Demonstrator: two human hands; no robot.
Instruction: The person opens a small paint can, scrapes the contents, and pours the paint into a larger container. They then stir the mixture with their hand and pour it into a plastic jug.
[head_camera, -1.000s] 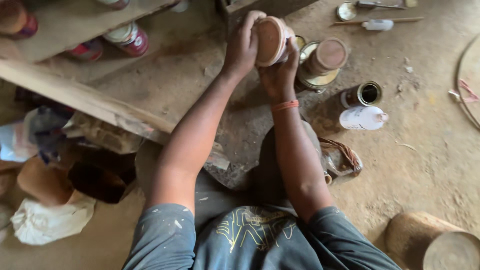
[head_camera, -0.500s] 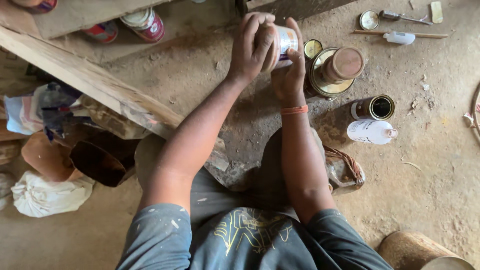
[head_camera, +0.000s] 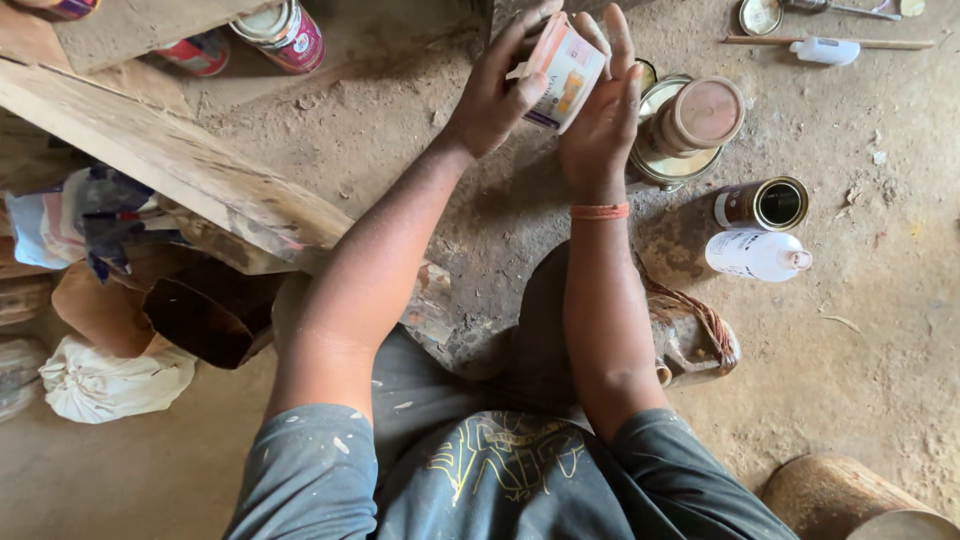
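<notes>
A small white and orange tub (head_camera: 563, 72) with a printed label is held up between both my hands, tilted on its side above the dirt floor. My left hand (head_camera: 500, 85) grips it from the left with thumb and fingers around its wall. My right hand (head_camera: 601, 110) presses its open palm and straight fingers against the tub's right side. An orange band (head_camera: 599, 211) sits on my right wrist. Just to the right of my hands a round tin with a dusty pink lid (head_camera: 704, 115) stands on a larger metal can (head_camera: 650, 165).
An open small can (head_camera: 765, 203) and a white plastic bottle (head_camera: 755, 254) lie right of my arm. A long wooden plank (head_camera: 160, 160) runs along the left, with red cans (head_camera: 285, 35) beyond it. Rags and a white bag (head_camera: 105, 380) lie lower left. A sandal (head_camera: 695, 340) is beside my knee.
The tub has been turned in my hands from lid-up to lying on its side with the label showing. My right hand has flattened against it. The view has shifted slightly.
</notes>
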